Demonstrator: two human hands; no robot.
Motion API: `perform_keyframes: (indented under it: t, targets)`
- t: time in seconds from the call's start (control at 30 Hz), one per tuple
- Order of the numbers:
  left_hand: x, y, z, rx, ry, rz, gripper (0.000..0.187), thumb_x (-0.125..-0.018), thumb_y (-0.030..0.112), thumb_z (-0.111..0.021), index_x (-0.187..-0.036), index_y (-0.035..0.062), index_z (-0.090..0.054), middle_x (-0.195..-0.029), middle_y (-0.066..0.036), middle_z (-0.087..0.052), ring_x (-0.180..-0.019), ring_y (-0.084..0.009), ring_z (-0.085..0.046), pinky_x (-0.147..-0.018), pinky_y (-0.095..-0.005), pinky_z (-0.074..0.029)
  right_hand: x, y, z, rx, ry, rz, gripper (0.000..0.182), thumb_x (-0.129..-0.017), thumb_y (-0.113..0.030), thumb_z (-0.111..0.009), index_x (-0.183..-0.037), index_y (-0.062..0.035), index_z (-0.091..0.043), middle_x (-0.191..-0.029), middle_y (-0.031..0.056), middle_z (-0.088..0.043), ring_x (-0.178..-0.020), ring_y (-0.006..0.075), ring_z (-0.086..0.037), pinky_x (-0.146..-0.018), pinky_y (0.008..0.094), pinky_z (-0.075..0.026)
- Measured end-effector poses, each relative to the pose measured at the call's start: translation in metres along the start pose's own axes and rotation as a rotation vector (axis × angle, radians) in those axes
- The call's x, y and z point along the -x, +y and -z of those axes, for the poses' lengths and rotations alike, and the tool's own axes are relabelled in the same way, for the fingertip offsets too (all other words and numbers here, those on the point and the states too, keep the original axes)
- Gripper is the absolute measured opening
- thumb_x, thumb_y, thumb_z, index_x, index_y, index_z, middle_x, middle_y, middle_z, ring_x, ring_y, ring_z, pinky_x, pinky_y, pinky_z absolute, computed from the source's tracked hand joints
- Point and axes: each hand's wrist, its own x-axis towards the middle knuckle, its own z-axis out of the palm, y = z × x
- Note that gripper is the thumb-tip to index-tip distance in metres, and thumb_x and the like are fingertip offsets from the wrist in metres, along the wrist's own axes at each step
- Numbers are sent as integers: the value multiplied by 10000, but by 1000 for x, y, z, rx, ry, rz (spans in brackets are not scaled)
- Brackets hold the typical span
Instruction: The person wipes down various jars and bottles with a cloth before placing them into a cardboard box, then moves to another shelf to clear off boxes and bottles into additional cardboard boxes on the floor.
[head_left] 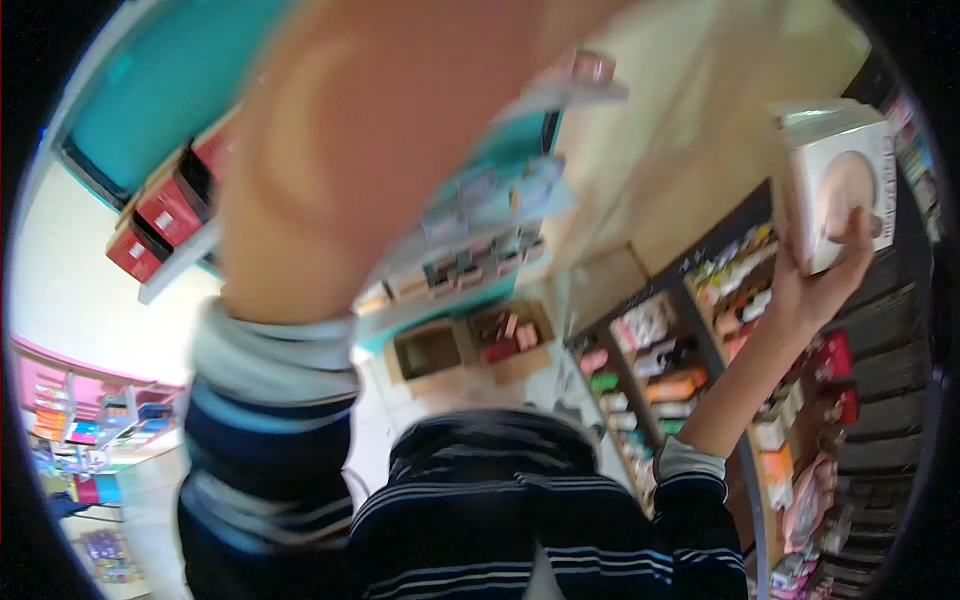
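Observation:
My right hand [818, 285] is raised at the right, its fingers wrapped around the lower part of a white box [808, 165]. The box has a round, pale pink panel on its front, dark lettering down one side and a shiny clear edge on top. My left hand [430, 90] is lifted very close to the camera and smeared by motion. Its fingers cannot be made out, nor whether they hold anything. The left forearm covers part of the wall shelves behind it.
Red boxes [170, 212] stand on a wall shelf at the left. An open cardboard box [425, 383] with several items inside sits on the floor ahead. Tall shelving [705, 320] full of packaged goods runs along the right, and a small pink container [594, 66] rests on a ledge above.

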Motion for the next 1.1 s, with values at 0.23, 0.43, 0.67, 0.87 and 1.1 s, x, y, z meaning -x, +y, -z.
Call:
perform_keyframes:
  t: [0.23,0.43,0.67,0.87,1.1]
  targets:
    - [165,-184,-59,288,92,643,419,-662,164,-739,-1013,22,-559,-871,-34,-596,-780,-119,-559,-720,-264,-446,108,103,249,673,151,-345,445,-760,-53,-579,-1166,9,-408,-1087,83,-476,-969,171,-478,-847,303,-400]
    - [389,-387,-65,64,455,1279,318,-680,91,-709,-960,17,-579,-861,-45,-617,-766,-115,-584,-705,-267,-470,226,194,411,1005,364,-661,464,-558,-82,-798,-843,-31,-436,-820,46,-486,-735,145,-475,-644,266,-414]
    - [642,-588,-32,-148,676,1456,190,-698,104,-693,-849,44,-594,-724,-53,-617,-596,-130,-583,-476,-275,-459,251,359,513,1559,-76,-766,555,-590,-321,-724,-944,9,-452,-903,180,-496,-872,344,-513,-754,417,-410]
    - [738,-720,6,-398,985,1450,485,-534,166,-798,-944,36,-575,-824,-72,-632,-734,-172,-593,-665,-320,-464,223,537,571,1544,-161,-528,595,-595,-302,-706,-1068,-70,-430,-963,145,-537,-869,318,-548,-749,387,-426]
    - [761,-800,13,-430,1245,1299,477,-528,60,-784,-952,24,-569,-894,-70,-620,-816,-183,-576,-735,-315,-445,184,680,575,1494,-194,-653,612,-582,-335,-703,-994,-35,-365,-937,230,-545,-868,385,-547,-712,431,-447]
